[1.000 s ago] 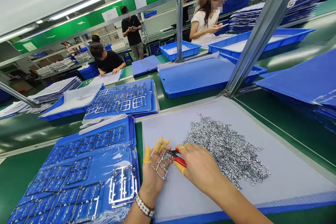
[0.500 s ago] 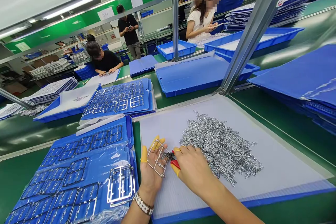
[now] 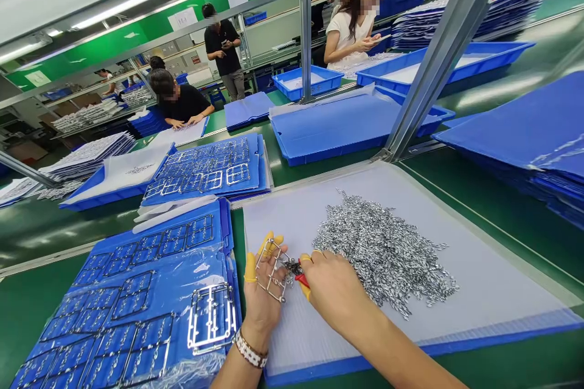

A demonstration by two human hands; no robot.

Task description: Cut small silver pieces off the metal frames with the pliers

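While the left hand (image 3: 263, 304) lies palm up over the near-left part of the white liner sheet (image 3: 283, 219), its fingers and thumb loosely pinch a small chromed sprue frame (image 3: 272, 275), tilted with one face toward the palm. Yellow finger cots (image 3: 250, 267) cover the thumb and some fingertips of that hand. From the other side, the right hand (image 3: 335, 285) is curled around red-handled nippers (image 3: 302, 280), the handles mostly hidden in its grasp, so how far the jaws are spread cannot be told.

What matters most is how tool and frame meet: the nippers point leftward, their long axis running roughly crosswise to the view, and their dark tips reach the frame's right side, where small silvery parts cluster. Whether the blades touch a part is too small to tell. The frame lies just left of the nippers, directly above the left palm; the right hand is the nearer one to the heap of small chromed parts (image 3: 383, 249), beyond it on the liner. Left of the left wrist, a bright bare sprue frame (image 3: 212, 319) rests on plastic-wrapped frames (image 3: 114, 316) laid over blue sheets (image 3: 173, 279).
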